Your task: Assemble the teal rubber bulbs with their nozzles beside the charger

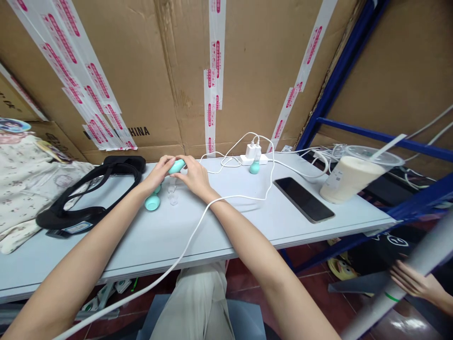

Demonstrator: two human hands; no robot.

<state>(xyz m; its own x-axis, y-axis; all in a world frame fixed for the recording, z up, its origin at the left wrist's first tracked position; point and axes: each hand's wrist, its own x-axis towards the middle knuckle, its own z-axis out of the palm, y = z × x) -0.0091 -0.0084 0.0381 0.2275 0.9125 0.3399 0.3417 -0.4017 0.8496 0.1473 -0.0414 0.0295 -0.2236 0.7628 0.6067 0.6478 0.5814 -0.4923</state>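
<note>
My left hand [163, 171] and my right hand [195, 176] meet over the back of the table. Between them they grip a smooth, rounded mint-green piece [177, 166], whose exact kind I cannot make out. Just below my left hand lies a mint-green cup-like piece [152, 203], with part of another one showing behind it. Small clear plastic pieces [172, 197] lie beside these, under my hands. Farther right, a piece with a mint-green round base [254, 167] and a clear upper part stands apart from both hands.
A white power strip [244, 160] with chargers stands at the back. Its white cable [244, 197] loops across my right forearm. A phone [303, 199] and a tilted drink cup [348, 177] are right; a black headset [95, 198] lies left. Another person's hand [414, 281] grips a pole.
</note>
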